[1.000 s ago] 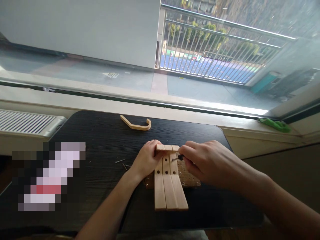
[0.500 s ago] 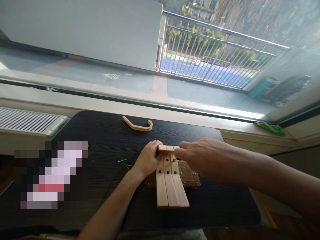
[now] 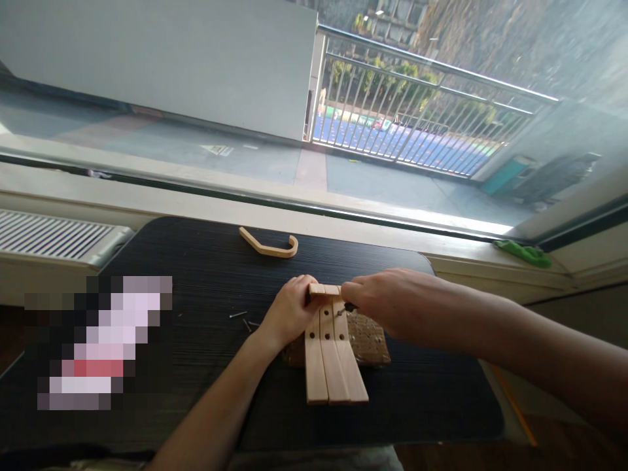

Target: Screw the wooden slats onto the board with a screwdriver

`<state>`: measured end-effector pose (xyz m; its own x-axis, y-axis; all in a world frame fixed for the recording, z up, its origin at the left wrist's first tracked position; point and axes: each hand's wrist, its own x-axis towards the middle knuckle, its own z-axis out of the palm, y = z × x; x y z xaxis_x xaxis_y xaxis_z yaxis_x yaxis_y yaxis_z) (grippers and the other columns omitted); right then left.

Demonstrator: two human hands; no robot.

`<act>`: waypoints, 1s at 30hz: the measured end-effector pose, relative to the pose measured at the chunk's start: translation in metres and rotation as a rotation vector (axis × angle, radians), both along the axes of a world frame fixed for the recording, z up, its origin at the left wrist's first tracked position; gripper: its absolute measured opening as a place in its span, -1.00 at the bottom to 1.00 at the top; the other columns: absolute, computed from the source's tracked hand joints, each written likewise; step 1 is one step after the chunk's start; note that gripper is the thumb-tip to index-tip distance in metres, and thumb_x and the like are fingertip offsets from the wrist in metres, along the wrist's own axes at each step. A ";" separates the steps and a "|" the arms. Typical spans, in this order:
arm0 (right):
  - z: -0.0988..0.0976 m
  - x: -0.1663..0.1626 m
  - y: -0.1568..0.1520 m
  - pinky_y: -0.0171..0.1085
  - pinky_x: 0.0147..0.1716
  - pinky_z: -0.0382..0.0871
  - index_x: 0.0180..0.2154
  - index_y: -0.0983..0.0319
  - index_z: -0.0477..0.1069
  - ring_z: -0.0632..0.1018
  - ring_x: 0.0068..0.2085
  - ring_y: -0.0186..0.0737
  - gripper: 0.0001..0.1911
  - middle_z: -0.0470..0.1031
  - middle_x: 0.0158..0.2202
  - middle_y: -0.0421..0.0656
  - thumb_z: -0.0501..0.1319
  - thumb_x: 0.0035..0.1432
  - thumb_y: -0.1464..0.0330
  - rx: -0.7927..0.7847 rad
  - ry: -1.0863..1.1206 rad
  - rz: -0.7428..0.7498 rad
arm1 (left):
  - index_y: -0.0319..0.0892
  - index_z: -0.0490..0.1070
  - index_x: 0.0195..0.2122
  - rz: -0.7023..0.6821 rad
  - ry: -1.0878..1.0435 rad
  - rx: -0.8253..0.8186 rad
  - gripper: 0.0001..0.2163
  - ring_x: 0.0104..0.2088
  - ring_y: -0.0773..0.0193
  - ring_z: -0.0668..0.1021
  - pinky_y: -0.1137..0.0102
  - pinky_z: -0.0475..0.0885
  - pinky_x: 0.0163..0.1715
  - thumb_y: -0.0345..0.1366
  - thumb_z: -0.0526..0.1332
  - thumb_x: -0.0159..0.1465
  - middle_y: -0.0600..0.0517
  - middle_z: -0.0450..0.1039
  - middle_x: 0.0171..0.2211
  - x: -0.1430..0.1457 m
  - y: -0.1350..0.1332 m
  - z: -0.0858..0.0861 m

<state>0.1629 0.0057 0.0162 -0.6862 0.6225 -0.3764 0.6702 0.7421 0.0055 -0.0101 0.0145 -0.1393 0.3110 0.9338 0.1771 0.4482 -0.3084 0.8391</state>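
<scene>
While the dark surface (image 3: 206, 261) spreads beneath everything, with a bent wooden strip (image 3: 269, 250) near its far edge, the slatted wooden piece (image 3: 337, 373) sits toward its near side, between the two hands. Its long axis runs almost straight away from the person, from a flat near end, past a bend at a row of three dark holes, to a far end that turns up in a short lip. A brown wrapped block (image 3: 370, 343) shows under and beside its right edge.

At that far end the left hand (image 3: 290, 311) comes in from the left, fingers curled over the edge and gripping the wood by the lip. From the right, the right hand (image 3: 385, 301) reaches across above the block, its fingers closed on a small dark tool (image 3: 349, 307) (most of it is hidden behind the hand).

What matters most is how that tool stands to the right-hand slat: it slants down leftward, across the long axis rather than along it, and a bit of metal (image 3: 339, 313) shows at its end, on the slat just beyond the row of holes. Whether this is the tool's tip or a screw head, I cannot tell. The right hand's fingers are clearly nearer to it, just beside and to its right.
</scene>
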 end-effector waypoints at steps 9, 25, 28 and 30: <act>0.004 -0.004 0.003 -0.29 -0.64 -0.09 -0.26 0.25 0.42 0.22 -0.61 -0.37 -0.93 0.41 -0.55 -0.24 0.18 0.22 0.48 0.010 -0.142 -0.127 | -0.16 0.37 -0.38 0.006 0.001 0.010 -0.86 -0.29 0.17 0.48 0.32 0.36 -0.26 -0.24 0.20 0.29 0.00 0.45 -0.37 0.000 0.000 -0.003; 0.005 -0.014 0.007 -0.28 -0.64 -0.11 -0.28 0.29 0.50 0.37 -0.60 -0.32 -0.75 0.46 -0.57 -0.14 0.20 0.27 0.23 0.059 -0.209 -0.147 | -0.16 0.35 -0.39 0.006 0.008 -0.010 -0.88 -0.28 0.18 0.48 0.34 0.35 -0.25 -0.29 0.21 0.28 0.00 0.44 -0.36 0.000 0.000 -0.002; 0.005 -0.014 0.007 -0.28 -0.65 -0.12 -0.29 0.28 0.50 0.39 -0.60 -0.30 -0.77 0.47 -0.57 -0.14 0.20 0.27 0.24 0.073 -0.205 -0.132 | -0.16 0.36 -0.38 0.009 0.005 -0.014 -0.88 -0.28 0.17 0.48 0.34 0.34 -0.27 -0.28 0.22 0.28 0.01 0.44 -0.37 0.001 0.001 -0.002; 0.004 -0.014 0.007 -0.28 -0.65 -0.12 -0.30 0.27 0.50 0.40 -0.60 -0.30 -0.77 0.46 -0.58 -0.14 0.19 0.27 0.25 0.082 -0.209 -0.131 | -0.16 0.35 -0.39 0.005 0.009 -0.017 -0.86 -0.29 0.18 0.48 0.35 0.34 -0.28 -0.26 0.21 0.29 0.01 0.43 -0.38 0.001 0.001 -0.002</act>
